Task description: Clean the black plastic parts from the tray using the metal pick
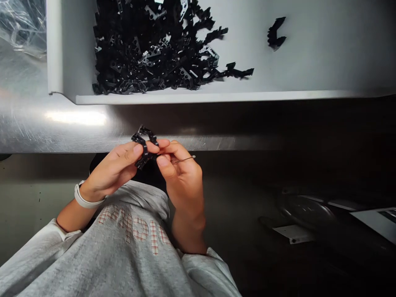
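My left hand [119, 167] pinches a small black plastic part [143, 144] between thumb and fingers, just below the metal table edge. My right hand [181, 173] is closed close beside it, its fingertips touching the same part and gripping a thin metal pin [185, 159] that sticks out to the right. A white band sits on my left wrist [85, 200]. A large heap of the same black parts [148, 45] lies in a white tray [216, 97] on the table above my hands.
A single black part [275, 35] lies apart at the tray's right. Crumpled clear plastic [21, 24] sits at the top left. The steel table edge [62, 132] runs across. Dark floor with a chair base [303, 212] is at the lower right.
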`<state>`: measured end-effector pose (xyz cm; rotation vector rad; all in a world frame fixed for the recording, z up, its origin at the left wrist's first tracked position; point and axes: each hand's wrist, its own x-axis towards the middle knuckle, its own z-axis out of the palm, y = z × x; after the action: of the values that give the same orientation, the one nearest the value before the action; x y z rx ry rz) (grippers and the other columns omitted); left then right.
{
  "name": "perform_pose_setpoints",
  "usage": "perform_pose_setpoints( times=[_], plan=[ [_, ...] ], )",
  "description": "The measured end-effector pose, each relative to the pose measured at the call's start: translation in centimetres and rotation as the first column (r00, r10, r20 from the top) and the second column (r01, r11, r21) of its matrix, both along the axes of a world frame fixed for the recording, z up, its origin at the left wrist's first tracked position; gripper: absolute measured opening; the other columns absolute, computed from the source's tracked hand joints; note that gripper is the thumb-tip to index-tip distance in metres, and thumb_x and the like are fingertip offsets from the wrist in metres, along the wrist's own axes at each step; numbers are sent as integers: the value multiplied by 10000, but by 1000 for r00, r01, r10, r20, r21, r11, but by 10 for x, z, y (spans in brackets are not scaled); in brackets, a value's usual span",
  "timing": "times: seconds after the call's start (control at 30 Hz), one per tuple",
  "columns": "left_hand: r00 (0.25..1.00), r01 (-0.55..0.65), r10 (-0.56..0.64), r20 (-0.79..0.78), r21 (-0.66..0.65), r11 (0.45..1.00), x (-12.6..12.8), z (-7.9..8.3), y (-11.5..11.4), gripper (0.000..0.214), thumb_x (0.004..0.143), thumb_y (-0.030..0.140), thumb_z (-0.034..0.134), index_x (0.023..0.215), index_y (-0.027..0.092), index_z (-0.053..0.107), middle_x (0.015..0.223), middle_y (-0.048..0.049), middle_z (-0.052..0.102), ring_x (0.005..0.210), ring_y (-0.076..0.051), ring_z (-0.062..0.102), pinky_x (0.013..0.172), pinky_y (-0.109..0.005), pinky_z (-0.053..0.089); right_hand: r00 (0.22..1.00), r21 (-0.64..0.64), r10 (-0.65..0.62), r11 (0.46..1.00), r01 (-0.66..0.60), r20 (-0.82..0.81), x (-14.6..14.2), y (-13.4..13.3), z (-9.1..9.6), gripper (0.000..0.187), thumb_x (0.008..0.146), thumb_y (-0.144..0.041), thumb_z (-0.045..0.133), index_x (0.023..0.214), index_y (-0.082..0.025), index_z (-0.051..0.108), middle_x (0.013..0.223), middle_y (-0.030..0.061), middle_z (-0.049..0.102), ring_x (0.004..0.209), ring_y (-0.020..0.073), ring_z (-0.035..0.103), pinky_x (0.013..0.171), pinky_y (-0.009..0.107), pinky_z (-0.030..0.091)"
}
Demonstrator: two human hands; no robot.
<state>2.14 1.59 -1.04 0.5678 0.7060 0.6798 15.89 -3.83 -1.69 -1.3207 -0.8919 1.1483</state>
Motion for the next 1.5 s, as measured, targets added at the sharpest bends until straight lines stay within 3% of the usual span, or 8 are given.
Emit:
perform_pose_setpoints(
  times=[0.2, 0.37, 0.57, 0.7, 0.87, 1.13, 1.5],
  plan=[
    [999, 18, -18, 26, 6, 1000, 1, 1, 0, 199, 815, 433, 790, 827, 235, 816, 868, -16, 797, 1101, -229, 697, 966, -303, 501, 993, -74, 10, 997, -19, -119, -3, 2, 3, 206, 863, -414, 720, 752, -243, 698, 820, -1, 670, 655, 128, 553, 626, 282, 491],
    [1000, 0, 0, 29, 4, 1000, 2, 3, -1, 177, 836, 423, 773, 844, 251, 814, 1029, -21, 811, 1087, -200, 692, 890, -266, 517, 968, -72, -1, 997, -17, -250, -6, 1, 0, 246, 830, -462, 746, 737, -239, 699, 787, 11, 711, 772, 169, 668, 730, 308, 571],
    [1000, -27, 27, 7, -11, 1000, 2, 2, -3, 183, 825, 424, 783, 828, 241, 796, 1078, -32, 800, 1234, -256, 642, 1004, -344, 510, 964, -118, -28, 993, -3, -264, -10, -2, -3, 281, 801, -501, 753, 748, -231, 699, 744, 8, 713, 680, 152, 637, 636, 290, 529],
    [1000, -24, 24, 14, 1, 1000, 0, 1, -4, 183, 821, 427, 785, 830, 246, 804, 1054, -37, 804, 1237, -268, 651, 979, -340, 533, 970, -114, -26, 994, -1, -242, -10, -3, -1, 296, 810, -508, 745, 732, -226, 700, 674, -5, 676, 595, 128, 562, 553, 267, 471],
    [1000, 30, -30, 8, 75, 997, -5, 2, -3, 192, 862, 406, 744, 874, 233, 825, 1110, -77, 799, 1226, -287, 659, 1016, -393, 530, 954, -75, -37, 997, 16, -297, -10, -5, 0, 270, 812, -475, 767, 720, -232, 693, 737, 4, 696, 697, 157, 644, 671, 301, 549],
    [994, 105, -104, -15, 163, 981, -9, 2, -1, 226, 853, 424, 744, 831, 212, 819, 1173, -118, 773, 1224, -324, 653, 1062, -493, 501, 989, -75, -59, 996, 49, -135, -11, -8, 0, 344, 813, -540, 741, 662, -246, 646, 562, -45, 429, 553, 129, 433, 582, 298, 484],
    [988, 157, -154, -31, 284, 946, -13, -3, -1, 223, 911, 409, 675, 857, 236, 805, 1215, -94, 755, 1328, -328, 589, 1105, -478, 455, 996, -30, 4, 1000, -6, -86, -9, -12, 3, 296, 874, -413, 715, 652, -239, 624, 599, -33, 455, 589, 129, 463, 580, 274, 469]
  ],
)
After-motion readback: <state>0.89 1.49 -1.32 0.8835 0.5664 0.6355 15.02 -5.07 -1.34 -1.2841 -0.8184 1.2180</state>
